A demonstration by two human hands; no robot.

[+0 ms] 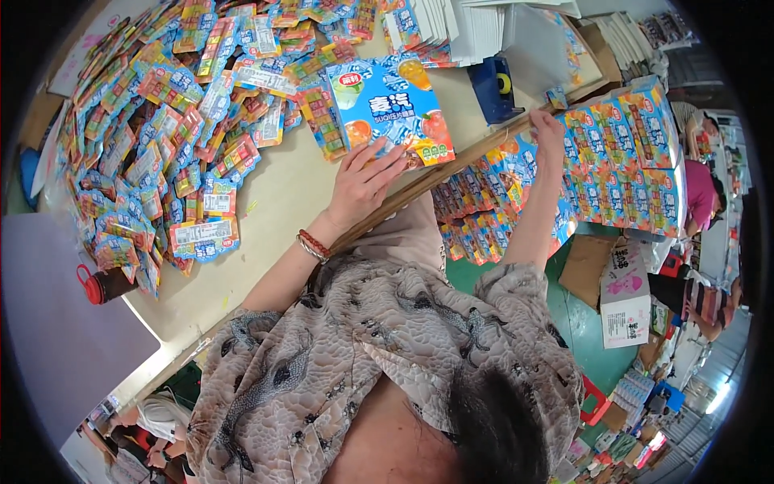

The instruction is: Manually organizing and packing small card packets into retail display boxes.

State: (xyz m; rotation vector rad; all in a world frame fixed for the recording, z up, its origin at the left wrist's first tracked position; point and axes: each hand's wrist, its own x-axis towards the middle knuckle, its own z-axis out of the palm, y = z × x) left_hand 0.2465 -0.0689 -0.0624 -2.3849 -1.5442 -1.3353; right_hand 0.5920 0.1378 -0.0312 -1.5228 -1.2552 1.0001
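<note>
A blue cardboard box [393, 101] with fruit pictures lies at the table's near edge. My left hand [367, 181] is laid over its near side, fingers curled on the edge and holding it. To the right, my right hand [547, 135] is raised by the table edge with its fingertips pinched together. Whatever is between them is too small to make out. Just left of that hand stands a dark blue tape dispenser [492, 93] with a yellow core. Partly under the box is a colourful candy blister pack [321, 121].
A heap of candy blister packs [173, 137] covers the table's left side. Stacked filled boxes [621, 161] stand on the right, below the wooden table edge [451, 165]. White folded cartons [431, 24] lie at the back. A red-lidded bottle [105, 284] is at the left; other people are at work farther off.
</note>
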